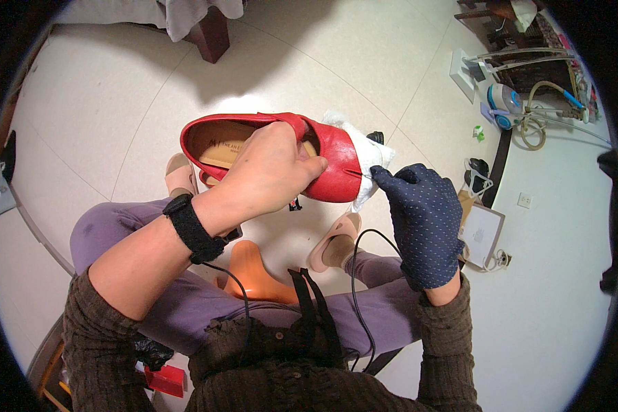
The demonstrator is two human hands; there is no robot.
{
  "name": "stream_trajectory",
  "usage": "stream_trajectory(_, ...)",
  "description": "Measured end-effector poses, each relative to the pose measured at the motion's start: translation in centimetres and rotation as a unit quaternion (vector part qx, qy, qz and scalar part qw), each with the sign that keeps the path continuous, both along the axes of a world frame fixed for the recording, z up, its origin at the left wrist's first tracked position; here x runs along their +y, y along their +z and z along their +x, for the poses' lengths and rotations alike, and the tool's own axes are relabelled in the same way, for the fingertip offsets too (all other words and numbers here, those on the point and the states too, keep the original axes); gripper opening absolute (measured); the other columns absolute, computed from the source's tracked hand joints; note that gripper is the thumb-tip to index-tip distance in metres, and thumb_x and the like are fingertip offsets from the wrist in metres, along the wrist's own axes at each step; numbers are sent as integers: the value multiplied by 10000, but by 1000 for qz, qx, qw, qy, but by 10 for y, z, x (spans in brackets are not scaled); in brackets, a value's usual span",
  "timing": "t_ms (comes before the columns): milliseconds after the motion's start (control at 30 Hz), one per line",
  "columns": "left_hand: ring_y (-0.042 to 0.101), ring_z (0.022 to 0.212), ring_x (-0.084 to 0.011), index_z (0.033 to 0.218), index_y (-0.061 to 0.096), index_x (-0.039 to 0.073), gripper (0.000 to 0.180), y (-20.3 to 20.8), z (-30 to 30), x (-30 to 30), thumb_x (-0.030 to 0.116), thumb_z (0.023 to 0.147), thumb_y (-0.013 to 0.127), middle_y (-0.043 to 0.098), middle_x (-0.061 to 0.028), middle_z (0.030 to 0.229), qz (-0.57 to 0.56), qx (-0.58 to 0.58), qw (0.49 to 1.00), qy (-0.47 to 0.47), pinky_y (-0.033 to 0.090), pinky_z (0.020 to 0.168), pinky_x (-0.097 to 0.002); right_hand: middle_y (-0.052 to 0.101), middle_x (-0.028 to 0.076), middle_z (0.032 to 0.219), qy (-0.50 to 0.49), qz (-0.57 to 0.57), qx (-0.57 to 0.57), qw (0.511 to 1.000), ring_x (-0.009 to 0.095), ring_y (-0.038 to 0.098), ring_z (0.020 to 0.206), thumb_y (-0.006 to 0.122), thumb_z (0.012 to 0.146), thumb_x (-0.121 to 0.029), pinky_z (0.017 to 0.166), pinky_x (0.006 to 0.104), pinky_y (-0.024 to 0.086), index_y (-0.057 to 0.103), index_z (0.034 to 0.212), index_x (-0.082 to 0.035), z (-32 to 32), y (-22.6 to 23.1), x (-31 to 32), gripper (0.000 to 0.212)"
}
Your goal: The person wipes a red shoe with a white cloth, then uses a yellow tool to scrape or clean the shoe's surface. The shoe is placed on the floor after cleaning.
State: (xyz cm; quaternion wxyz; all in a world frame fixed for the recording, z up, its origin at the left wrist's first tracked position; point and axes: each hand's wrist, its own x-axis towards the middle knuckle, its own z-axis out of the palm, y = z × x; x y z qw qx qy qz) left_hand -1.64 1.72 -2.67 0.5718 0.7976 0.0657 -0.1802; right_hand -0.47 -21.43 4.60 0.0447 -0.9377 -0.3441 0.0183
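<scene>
A red shoe [323, 154] with a tan inside is held up in the air above the person's knees, with its toe pointing to the right. The left hand [271, 172] is bare and its fingers are wrapped tight around the middle of the shoe, with the thumb lying across the red top. A white cloth [367, 161] is bunched up at the toe of the shoe and touches it. The right hand [422, 223] wears a dark blue glove with small white dots, and it sits just right of the shoe's toe. Its fingertips are pinched together at the cloth, right against the shoe, so it is gripping the cloth. A black band [192, 229] goes around the left wrist, just below the shoe. Under the shoe are the person's legs in purple trousers [185, 302], and two feet in pale pink slippers [336, 240] rest on the floor. An orange plastic stool [254, 271] shows between the legs, below the shoe. A thin black cable [356, 288] hangs in a loop below the gloved hand. The cream tiled floor [117, 103] spreads all around the shoe. Far to the right of the shoe, a flat white box [482, 235] lies on the floor, and higher up there is a pile of tubes and a small blue and white machine [505, 103]. Far above and left of the shoe stands a dark wooden furniture leg [211, 34].
</scene>
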Motion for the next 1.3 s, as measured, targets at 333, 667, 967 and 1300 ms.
stream_trajectory(333,600,660,-81,1107,637,-97,268,1,-2,3,84,923,713,619,-9,738,-36,25,999,-2,517,571,-253,666,71,879,-4,17,13,1000,273,616,793,680,732,-3,707,386,434,765,1139,-170,1,-5,-9,447)
stream_trajectory(667,539,640,-47,1201,630,-83,331,5,-3,7,95,932,706,586,29,724,-100,63,993,10,438,556,-226,668,71,872,-5,23,9,1000,269,619,783,688,725,8,699,381,441,771,1133,-180,4,-4,-12,456)
stream_trajectory(967,556,617,-55,1072,656,-70,232,5,-5,5,98,925,719,606,17,696,-72,31,997,17,458,553,-240,671,65,881,-6,40,16,999,269,623,786,690,741,5,699,380,445,773,1124,-189,6,-8,-13,437)
stream_trajectory(1300,724,730,-360,851,671,-107,309,1,-5,-4,194,866,739,687,-252,740,9,-8,1000,10,565,724,-432,696,113,878,17,0,26,1000,285,651,780,717,756,72,689,387,495,784,1068,-126,4,-7,4,376)
